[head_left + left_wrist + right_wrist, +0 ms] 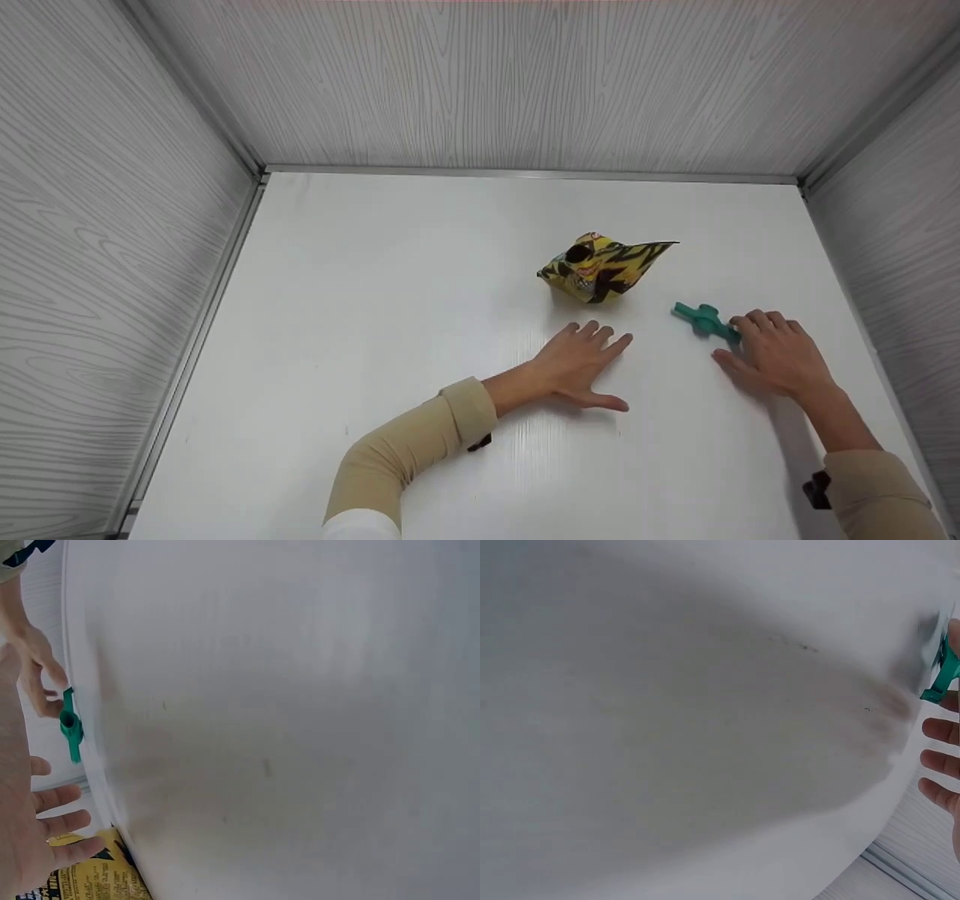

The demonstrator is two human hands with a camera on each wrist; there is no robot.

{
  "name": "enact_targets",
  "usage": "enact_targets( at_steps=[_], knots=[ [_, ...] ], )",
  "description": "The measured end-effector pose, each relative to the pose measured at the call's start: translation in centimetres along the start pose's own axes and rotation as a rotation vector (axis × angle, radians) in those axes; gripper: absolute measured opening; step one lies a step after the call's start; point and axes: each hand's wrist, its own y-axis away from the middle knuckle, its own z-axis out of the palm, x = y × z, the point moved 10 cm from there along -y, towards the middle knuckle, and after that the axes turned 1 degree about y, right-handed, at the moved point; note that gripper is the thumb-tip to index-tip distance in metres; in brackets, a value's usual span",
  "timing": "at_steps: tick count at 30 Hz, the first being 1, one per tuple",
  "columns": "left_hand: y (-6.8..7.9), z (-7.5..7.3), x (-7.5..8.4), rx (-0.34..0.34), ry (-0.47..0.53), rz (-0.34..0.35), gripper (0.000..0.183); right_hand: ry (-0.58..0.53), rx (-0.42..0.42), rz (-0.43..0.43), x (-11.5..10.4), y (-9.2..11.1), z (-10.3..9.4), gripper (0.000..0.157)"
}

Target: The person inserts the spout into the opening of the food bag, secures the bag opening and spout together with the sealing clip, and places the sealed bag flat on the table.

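Note:
In the head view, my right hand [780, 356] pinches one end of a green plastic bar with a round, hollow spout at its middle [705, 320]. The right wrist view has the green piece [946, 675] at the thumb and forefinger, the other fingers extended apart from it. My left hand [576, 367] is held over the table with its fingers spread and nothing in it. Just beyond those fingers is a crumpled yellow and black printed bag [626, 262], a dark round patch on its left part. In the left wrist view the bag [105, 874] shows partly behind the fingers.
The white table [360, 300] is enclosed by grey wood-grain panels at the back [480, 90], left [112, 262] and right [907, 225]. Metal strips run along its back and left edges. Small dark marks dot the tabletop.

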Motion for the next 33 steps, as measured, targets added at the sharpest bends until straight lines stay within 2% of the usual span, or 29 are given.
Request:
enact_targets(
  at_steps=[7, 18, 29, 33],
  knots=[
    [-1.3, 0.0, -0.2, 0.007, -0.033, -0.007, 0.112, -0.003, 0.003, -0.020, -0.3, -0.4, 0.6, 0.053],
    [-2.1, 0.3, -0.2, 0.003, -0.030, 0.000, 0.110, 0.032, 0.014, -0.058, -0.4, -1.0, 0.7, 0.037],
    [-2.4, 0.0, 0.0, 0.018, -0.044, 0.009, 0.107, 0.101, 0.133, -0.185, -1.5, -1.0, -0.3, 0.025],
    [-2.5, 0.1, 0.1, 0.005, -0.055, 0.012, 0.106, 0.107, 0.136, -0.197, -1.7, -0.9, -0.3, 0.025]
  ],
)
